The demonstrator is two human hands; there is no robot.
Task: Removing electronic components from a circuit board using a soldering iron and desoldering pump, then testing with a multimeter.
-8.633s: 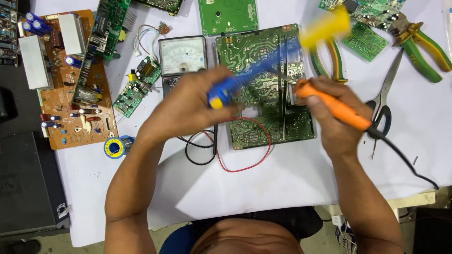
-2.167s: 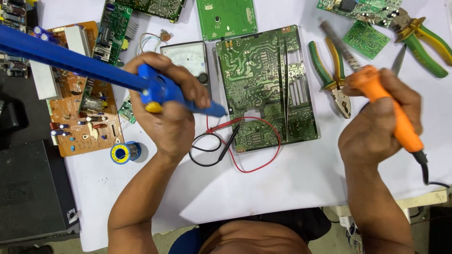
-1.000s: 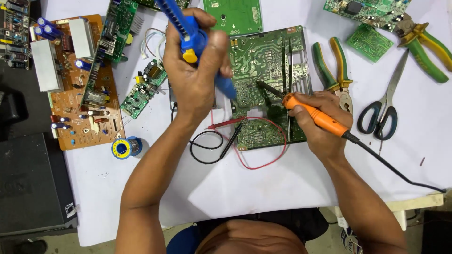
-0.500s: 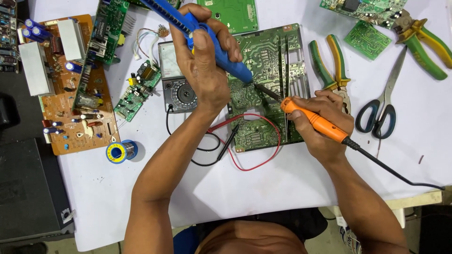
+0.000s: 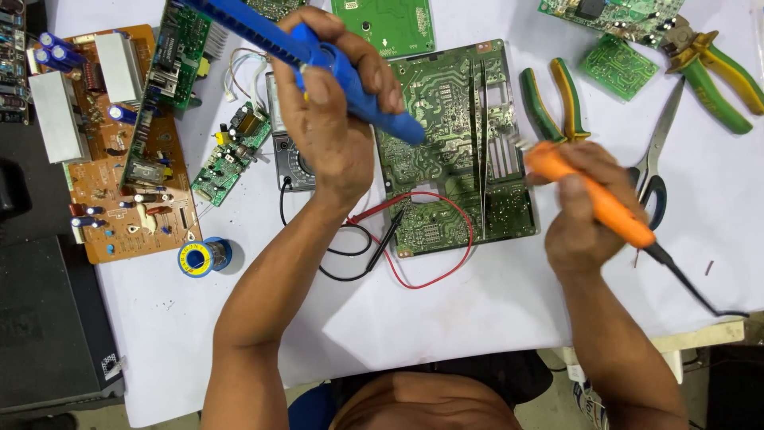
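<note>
My left hand [image 5: 330, 111] grips a blue desoldering pump [image 5: 350, 76] whose tip rests at the left edge of a large green circuit board [image 5: 446, 183] lying solder side up on the white table. My right hand [image 5: 585, 211] holds an orange-handled soldering iron [image 5: 593, 195] by the board's right edge, its black cable trailing off to the right. A multimeter [image 5: 290, 151] lies partly hidden under my left hand, with its red and black probe leads [image 5: 398, 239] looping in front of the board.
A brown circuit board [image 5: 119, 183] with capacitors and heat sinks lies at the left, a small green board [image 5: 231, 151] beside it. A solder spool [image 5: 203, 257] sits below. Green-handled pliers [image 5: 557, 103], scissors [image 5: 656, 159], cutters [image 5: 708, 64] and more boards lie at the right and back.
My right hand has lifted the soldering iron off the board and drawn it to the right. The left hand with the pump has stayed over the board's left edge.
</note>
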